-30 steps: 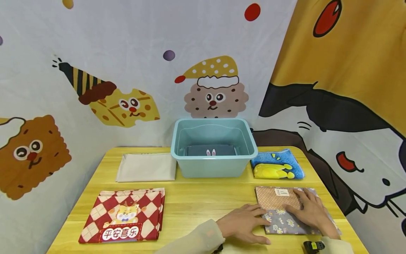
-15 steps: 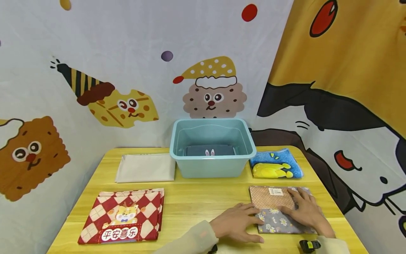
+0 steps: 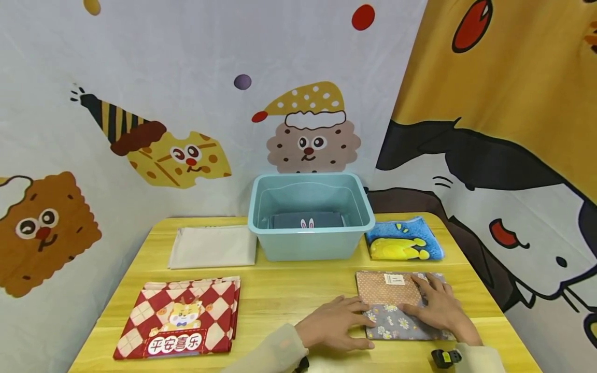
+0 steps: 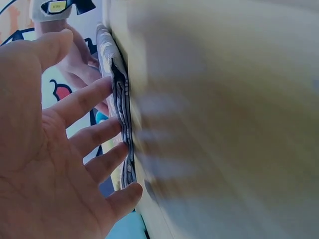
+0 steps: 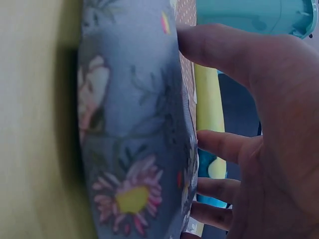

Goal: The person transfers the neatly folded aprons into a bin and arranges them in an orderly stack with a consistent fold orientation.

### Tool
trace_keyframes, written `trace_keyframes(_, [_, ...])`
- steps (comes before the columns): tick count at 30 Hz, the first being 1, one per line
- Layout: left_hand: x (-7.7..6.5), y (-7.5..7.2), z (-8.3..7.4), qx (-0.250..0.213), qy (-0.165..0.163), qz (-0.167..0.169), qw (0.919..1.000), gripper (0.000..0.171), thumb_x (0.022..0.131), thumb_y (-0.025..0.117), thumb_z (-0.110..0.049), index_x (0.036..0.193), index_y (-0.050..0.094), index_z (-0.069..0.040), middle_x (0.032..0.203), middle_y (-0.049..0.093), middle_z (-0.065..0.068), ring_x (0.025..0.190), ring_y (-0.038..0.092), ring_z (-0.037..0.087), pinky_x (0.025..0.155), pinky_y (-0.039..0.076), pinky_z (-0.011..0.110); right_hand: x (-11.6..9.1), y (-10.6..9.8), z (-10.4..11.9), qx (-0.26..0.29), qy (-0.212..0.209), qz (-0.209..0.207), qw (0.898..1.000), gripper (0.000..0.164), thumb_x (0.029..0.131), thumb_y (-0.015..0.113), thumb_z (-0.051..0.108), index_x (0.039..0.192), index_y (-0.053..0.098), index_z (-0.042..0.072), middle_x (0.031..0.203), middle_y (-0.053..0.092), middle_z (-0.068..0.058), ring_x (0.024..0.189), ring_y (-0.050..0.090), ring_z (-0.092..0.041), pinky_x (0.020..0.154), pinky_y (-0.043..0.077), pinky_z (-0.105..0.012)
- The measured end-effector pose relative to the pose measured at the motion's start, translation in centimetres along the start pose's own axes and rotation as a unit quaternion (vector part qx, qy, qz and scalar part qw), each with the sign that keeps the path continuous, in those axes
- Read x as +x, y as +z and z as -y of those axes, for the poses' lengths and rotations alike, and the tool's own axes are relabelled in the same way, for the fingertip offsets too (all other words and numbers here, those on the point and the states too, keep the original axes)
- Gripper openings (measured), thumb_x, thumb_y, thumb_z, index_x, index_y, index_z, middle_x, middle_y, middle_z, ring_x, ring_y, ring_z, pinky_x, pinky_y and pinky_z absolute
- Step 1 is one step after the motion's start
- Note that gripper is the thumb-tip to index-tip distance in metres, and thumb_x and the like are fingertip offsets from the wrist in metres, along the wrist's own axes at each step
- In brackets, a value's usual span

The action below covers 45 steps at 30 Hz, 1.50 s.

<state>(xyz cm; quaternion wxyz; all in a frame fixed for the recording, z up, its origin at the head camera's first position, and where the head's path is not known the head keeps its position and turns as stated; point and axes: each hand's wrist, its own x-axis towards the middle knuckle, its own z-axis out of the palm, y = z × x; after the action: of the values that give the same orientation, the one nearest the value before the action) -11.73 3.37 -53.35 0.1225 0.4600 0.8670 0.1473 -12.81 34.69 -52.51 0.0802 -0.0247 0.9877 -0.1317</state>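
A flat folded cloth (image 3: 389, 293), brown with small dots at the back and grey with daisies at the front, lies at the table's right side with a white label on it. My right hand (image 3: 440, 306) rests on its right part, fingers spread across the top. At the cloth's left edge is my left hand (image 3: 333, 325), palm down, fingers extended. In the left wrist view, its fingertips meet the stacked layers of the floral cloth (image 4: 119, 99). The right wrist view shows the thumb and fingers of my right hand (image 5: 279, 124) along the upper face.
A light blue plastic basket (image 3: 310, 245) stands at the back, a dark folded cloth with rabbit ears (image 3: 289, 220) inside. Beside it lie a beige folded cloth (image 3: 212, 247) and a blue-and-yellow towel (image 3: 403, 239). A red-and-cream checked cloth (image 3: 177, 316) lies front left on the wooden table (image 3: 280, 305).
The floral cloth has slid left across the table, with both hands moving left along with it. The head view has shifted slightly.
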Motion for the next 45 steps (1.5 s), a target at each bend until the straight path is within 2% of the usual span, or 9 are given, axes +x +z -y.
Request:
trace_keyframes(8, [-1.4,0.0,0.9,-0.006,0.007,-0.011,0.9999,0.050,0.102,0.044,-0.066,0.144,0.056,-0.044,0.163,0.039,-0.013,0.156,0.029,0.015,0.125,0.033,0.047,0.2,0.3,1.4,0.002,0.000,0.006,1.000,0.104,0.079,0.073,0.072,0.152,0.045,0.002,0.154,0.031,-0.041,0.135,0.029,-0.070,0.094,0.037,-0.084])
trace_keyframes(19, [-3.4,-0.2,1.8,-0.019,0.000,-0.029,0.9994,0.048,0.102,0.049,-0.063,0.142,0.060,-0.040,0.161,0.043,-0.009,0.155,0.033,0.018,0.123,0.035,0.050,0.5,1.0,3.8,-0.010,-0.005,0.004,1.000,0.105,0.078,0.070,0.077,0.152,0.047,0.006,0.155,0.034,-0.038,0.135,0.033,-0.066,0.089,0.044,-0.080])
trace_keyframes(29, [-5.5,-0.2,2.8,-0.024,-0.015,-0.065,0.9975,0.040,0.102,0.056,-0.054,0.136,0.065,-0.036,0.157,0.050,-0.006,0.151,0.041,0.021,0.122,0.036,0.052,1.0,1.8,6.4,-0.019,-0.014,-0.005,1.000,0.103,0.078,0.070,0.077,0.151,0.049,0.009,0.154,0.037,-0.035,0.138,0.033,-0.064,0.090,0.045,-0.078])
trace_keyframes(33, [-6.0,-0.2,3.2,-0.036,-0.023,-0.062,0.9971,0.039,0.102,0.057,-0.054,0.135,0.066,-0.035,0.157,0.050,-0.006,0.151,0.040,0.021,0.123,0.035,0.050,1.3,2.1,7.1,-0.020,-0.011,-0.005,1.000,0.103,0.077,0.070,0.078,0.151,0.049,0.009,0.154,0.038,-0.035,0.138,0.033,-0.063,0.090,0.044,-0.079])
trace_keyframes(39, [-6.6,-0.5,3.4,-0.024,-0.033,-0.073,0.9965,0.036,0.101,0.058,-0.053,0.130,0.069,-0.035,0.154,0.053,-0.005,0.149,0.043,0.023,0.121,0.039,0.043,1.5,2.5,8.1,-0.023,-0.008,-0.008,1.000,0.104,0.076,0.069,0.079,0.151,0.050,0.009,0.153,0.039,-0.035,0.140,0.032,-0.063,0.092,0.044,-0.079])
trace_keyframes(45, [-7.4,-0.6,3.5,-0.034,-0.051,-0.082,0.9948,0.034,0.099,0.063,-0.051,0.127,0.070,-0.034,0.154,0.053,-0.006,0.148,0.044,0.024,0.119,0.041,0.044,1.5,2.7,9.0,-0.022,-0.014,-0.021,0.999,0.103,0.076,0.070,0.079,0.150,0.052,0.010,0.152,0.041,-0.035,0.140,0.034,-0.061,0.094,0.045,-0.077])
